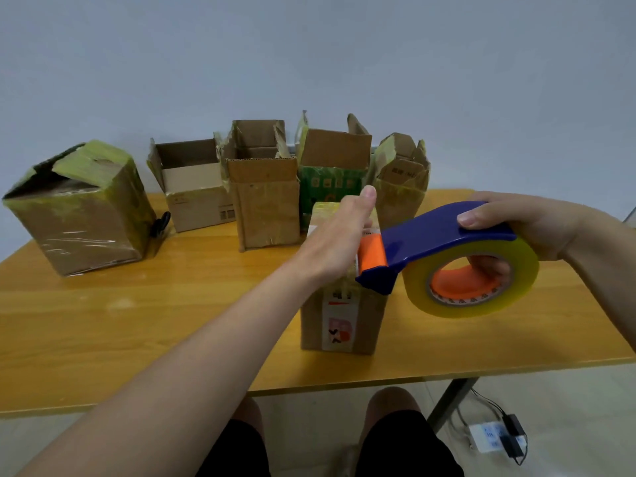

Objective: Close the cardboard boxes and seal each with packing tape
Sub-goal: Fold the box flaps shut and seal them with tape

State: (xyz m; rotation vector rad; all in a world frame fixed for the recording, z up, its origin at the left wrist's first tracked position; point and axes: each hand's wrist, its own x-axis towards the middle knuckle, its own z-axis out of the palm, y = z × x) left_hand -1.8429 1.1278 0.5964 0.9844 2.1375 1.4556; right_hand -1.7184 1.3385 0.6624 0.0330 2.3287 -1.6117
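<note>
- The left hand (339, 235) lies flat across the top of the small box (340, 325). Its fingers are straight and grip nothing.
- The right hand (526, 225) grips the tape dispenser (447, 235). The thumb lies on top of the blue guard, and the fingers curl through the orange core of the tape roll (418, 287).
- The tape dispenser is held to the right of the small box. Its orange roller end sits at the box's near top edge, just beside the left hand.
- The small box stands upright on the counter (137, 321), flaps down. A printed label runs down its front face.
- Behind the small box stand the green box (330, 180), the tall open box (265, 201) and the crumpled box (401, 180), all with flaps raised.
- Behind it and further left is the shallow open box (196, 187).
- Far left of the small box sits the large taped box (79, 215), tilted, with one top flap partly lifted.
</note>
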